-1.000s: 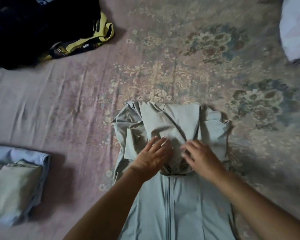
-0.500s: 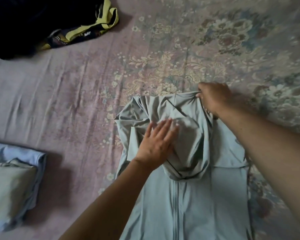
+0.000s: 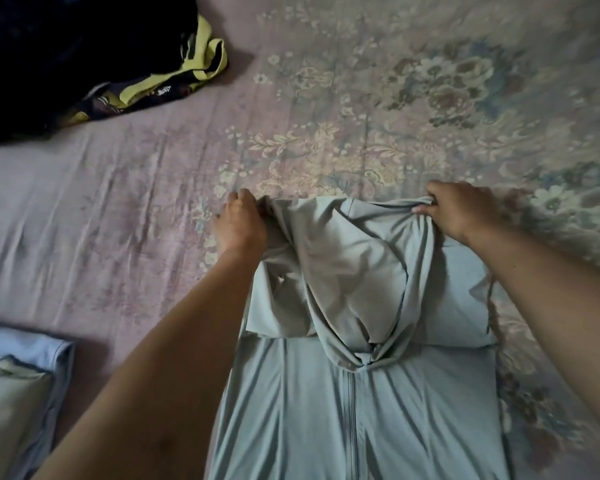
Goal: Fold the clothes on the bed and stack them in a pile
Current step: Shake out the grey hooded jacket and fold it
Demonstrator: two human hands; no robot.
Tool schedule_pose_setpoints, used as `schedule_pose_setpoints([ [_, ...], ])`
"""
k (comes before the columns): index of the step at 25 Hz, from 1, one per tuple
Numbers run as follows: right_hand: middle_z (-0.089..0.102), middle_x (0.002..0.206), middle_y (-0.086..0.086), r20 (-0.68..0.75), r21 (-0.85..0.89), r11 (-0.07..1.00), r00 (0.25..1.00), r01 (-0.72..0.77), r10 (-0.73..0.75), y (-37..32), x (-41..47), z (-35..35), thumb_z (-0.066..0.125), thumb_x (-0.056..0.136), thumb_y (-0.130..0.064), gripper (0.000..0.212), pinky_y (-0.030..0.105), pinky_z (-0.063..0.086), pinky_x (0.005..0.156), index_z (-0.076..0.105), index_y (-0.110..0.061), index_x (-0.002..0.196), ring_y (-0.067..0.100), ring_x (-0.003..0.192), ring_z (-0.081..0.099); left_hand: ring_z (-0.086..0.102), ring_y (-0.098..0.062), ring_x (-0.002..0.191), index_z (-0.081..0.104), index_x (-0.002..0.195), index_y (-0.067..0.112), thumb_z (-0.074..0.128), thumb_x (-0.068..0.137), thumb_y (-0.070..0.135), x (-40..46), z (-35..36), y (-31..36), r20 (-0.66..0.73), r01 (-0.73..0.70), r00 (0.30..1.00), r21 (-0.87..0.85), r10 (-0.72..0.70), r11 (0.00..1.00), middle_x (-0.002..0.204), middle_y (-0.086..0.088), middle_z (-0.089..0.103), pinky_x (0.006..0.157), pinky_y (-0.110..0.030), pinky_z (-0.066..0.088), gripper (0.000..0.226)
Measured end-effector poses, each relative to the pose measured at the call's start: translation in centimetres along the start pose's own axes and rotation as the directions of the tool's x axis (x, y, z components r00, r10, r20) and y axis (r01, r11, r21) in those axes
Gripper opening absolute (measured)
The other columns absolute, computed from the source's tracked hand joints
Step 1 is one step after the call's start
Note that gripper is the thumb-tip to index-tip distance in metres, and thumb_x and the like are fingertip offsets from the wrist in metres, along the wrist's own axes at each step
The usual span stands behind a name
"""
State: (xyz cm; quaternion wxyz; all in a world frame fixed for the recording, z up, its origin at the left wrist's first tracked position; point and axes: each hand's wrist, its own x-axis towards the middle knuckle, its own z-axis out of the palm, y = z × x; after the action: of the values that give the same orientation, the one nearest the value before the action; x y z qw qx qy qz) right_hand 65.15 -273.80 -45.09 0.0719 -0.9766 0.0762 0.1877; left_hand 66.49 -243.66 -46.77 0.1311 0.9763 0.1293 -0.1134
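Pale grey-green stretchy zip-front hooded jacket (image 3: 361, 393) lies flat at bed centre, hood and sleeves folded in over the chest. Left hand (image 3: 240, 223) and right hand (image 3: 459, 213) each pinch a far top corner. Judgement: lift both corners evenly, bring the fold straight toward the hem, keep the zipper centred. Then onto the folded light-blue and cream pile (image 3: 14, 393), left. Unfolded dark-and-yellow clothes heap (image 3: 94, 60) waits far left on the pink floral bedsheet (image 3: 118, 209).
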Motion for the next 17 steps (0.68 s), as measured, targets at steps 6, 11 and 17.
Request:
schedule_pose_setpoints([
  [6, 0.057, 0.121, 0.021, -0.406, -0.111, 0.984, 0.910, -0.141, 0.084, -1.8, 7.3, -3.9, 0.055, 0.093, -0.021, 0.028, 0.049, 0.030, 0.099, 0.054, -0.006, 0.117, 0.037, 0.119, 0.045, 0.053, -0.038, 0.107, 0.049, 0.120, 0.006, 0.036, 0.096, 0.005, 7.2, -3.5, 5.0, -0.280, -0.080, 0.958, -0.029, 0.069, 0.996, 0.124, -0.016, 0.049, 0.082, -0.044, 0.038, 0.028],
  [11, 0.038, 0.144, 0.025, -0.536, -0.017, 0.996, 0.840, 0.090, -0.085, -6.3, 6.6, 0.5, 0.046, 0.094, -0.029, 0.052, 0.053, 0.030, 0.106, 0.041, -0.003, 0.139, 0.042, 0.132, 0.036, 0.016, -0.030, 0.144, 0.022, 0.150, 0.014, 0.034, 0.099, 0.025, 6.1, 0.0, 4.8, -0.264, -0.398, 0.872, 0.109, 0.413, 0.911, 0.157, -0.014, 0.017, 0.115, -0.040, 0.006, 0.054],
  [17, 0.045, 0.144, 0.012, -0.429, -0.139, 0.956, 0.854, 0.259, -0.294, -6.3, 1.3, 9.4, 0.033, 0.089, -0.050, 0.057, 0.047, 0.022, 0.107, 0.046, -0.023, 0.138, 0.033, 0.133, 0.040, 0.046, -0.032, 0.130, 0.049, 0.138, 0.016, 0.027, 0.097, 0.047, 4.2, 6.2, -0.1, -0.084, -0.639, 0.705, 0.357, 0.704, 0.682, 0.141, -0.015, 0.048, 0.108, -0.046, 0.026, 0.056],
])
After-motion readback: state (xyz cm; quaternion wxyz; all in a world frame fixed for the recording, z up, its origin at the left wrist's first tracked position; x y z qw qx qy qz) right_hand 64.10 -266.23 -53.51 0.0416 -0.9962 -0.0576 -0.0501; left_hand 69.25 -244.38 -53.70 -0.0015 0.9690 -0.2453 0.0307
